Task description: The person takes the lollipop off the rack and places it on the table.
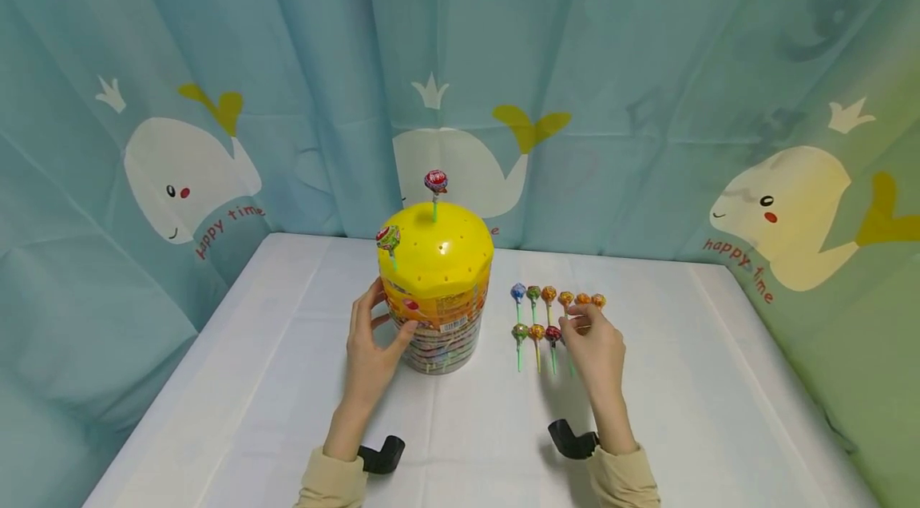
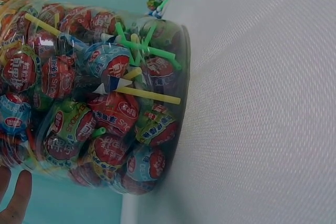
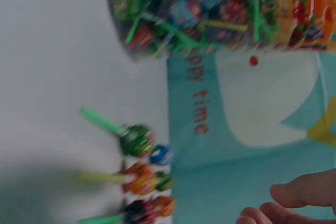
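A clear plastic jar (image 1: 442,340) of lollipops with a yellow domed lid (image 1: 460,244) stands upright. My left hand (image 1: 372,348) holds its left side, thumb towards the front; two of its fingers (image 2: 18,198) show in the left wrist view. One red-wrapped lollipop (image 1: 435,181) stands in the lid's top, and a green one (image 1: 388,238) sticks out at the left. Right of the jar lie two rows of lollipops (image 1: 549,294). My right hand (image 1: 596,344) hovers over their right part, loosely bent with nothing visible in it, hiding part of the front row.
Small holes dot the lid. A white cloth (image 1: 287,380) covers the table, and behind it hangs a blue curtain (image 1: 323,53) with whale prints. Black wrist mounts (image 1: 571,440) sit at both wrists. More wrapped lollipops fill the jar, seen closely in the left wrist view.
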### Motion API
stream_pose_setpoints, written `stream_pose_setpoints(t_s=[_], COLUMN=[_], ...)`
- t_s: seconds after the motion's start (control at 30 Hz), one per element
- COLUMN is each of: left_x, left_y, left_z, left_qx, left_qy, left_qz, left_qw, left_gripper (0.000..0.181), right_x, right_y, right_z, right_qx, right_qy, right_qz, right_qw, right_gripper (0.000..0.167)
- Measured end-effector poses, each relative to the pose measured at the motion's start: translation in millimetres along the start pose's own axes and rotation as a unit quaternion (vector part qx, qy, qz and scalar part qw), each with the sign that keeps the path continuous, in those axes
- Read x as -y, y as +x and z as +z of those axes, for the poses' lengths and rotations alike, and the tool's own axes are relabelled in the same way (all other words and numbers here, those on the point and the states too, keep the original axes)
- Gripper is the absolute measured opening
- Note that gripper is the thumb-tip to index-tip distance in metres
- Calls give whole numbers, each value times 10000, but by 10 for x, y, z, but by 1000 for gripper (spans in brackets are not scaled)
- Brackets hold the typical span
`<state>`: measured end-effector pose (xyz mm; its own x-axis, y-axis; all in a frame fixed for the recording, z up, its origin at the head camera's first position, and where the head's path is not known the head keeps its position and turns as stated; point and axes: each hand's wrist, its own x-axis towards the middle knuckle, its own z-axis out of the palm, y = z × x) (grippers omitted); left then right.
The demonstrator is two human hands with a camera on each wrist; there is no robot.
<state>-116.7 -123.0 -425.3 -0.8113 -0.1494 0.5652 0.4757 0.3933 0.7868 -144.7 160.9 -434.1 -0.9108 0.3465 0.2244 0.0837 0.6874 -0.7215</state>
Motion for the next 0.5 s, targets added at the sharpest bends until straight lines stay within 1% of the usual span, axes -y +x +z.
stream_pose_setpoints(t_s=[0.1, 0.27, 0.5], left_x=[1, -6, 0], left_y=[-4, 2, 1], left_z=[1, 5, 4], left_qx=[7, 10, 13], left_qy=[-3, -10, -32], left_qz=[-37, -80, -74], left_qw=[10000, 10000, 10000], left_gripper=[74, 74, 74], right_x=[116, 318, 666], right_y=[10, 45, 81], right_z=[-11, -38, -106], right_qx=[-87, -204, -437], right_qy=[109, 498, 1094], right_qz=[-165, -562, -1215], right_qw=[9998, 9970, 9856], right_gripper=[21, 17, 14])
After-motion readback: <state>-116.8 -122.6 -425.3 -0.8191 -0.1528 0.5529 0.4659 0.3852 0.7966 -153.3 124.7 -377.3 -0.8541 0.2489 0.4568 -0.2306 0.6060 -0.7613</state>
